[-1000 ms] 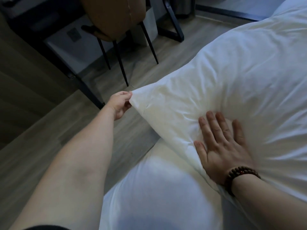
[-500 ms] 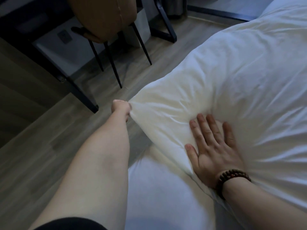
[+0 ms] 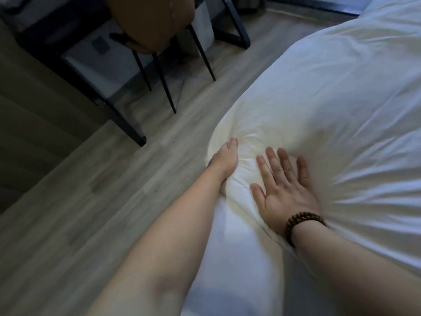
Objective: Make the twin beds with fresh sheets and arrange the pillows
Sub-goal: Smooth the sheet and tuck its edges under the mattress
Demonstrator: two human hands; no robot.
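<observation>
- A person's right hand (image 3: 287,197) lay flat on a white pillow (image 3: 319,106). Its fingers (image 3: 283,164) were straight and spread wide, pressing the filling down near the pillow's end. A beaded bracelet (image 3: 303,224) circled the wrist.
- Just to the left of those fingers, the left hand (image 3: 224,159) was pushed into the pillow's corner, where the cloth bunched into deep folds. Its fingertips were buried in the fabric, so it could not be told whether they pinched the corner or merely shoved it inward.
- The pillow rested on the bed (image 3: 241,258), stretching away ahead and to the right of both hands. The corner being worked sat at the bed's edge, beside the wooden floor (image 3: 91,201).
- Judging by how far it dented under the flat palm, the pillow was soft, light and springy, with nothing fragile about it. The smooth case looked likely to slide over the filling.
- The surest hold would therefore be at a corner or along a side seam, gathering cloth and stuffing together. Lifting from the plump middle would give the fingers little to close on.
- No brand, label or writing could be read on the pillow or the bedding. None showed either on the brown chair (image 3: 155,19) and dark-framed table (image 3: 98,92) that stood beyond the fingers.
</observation>
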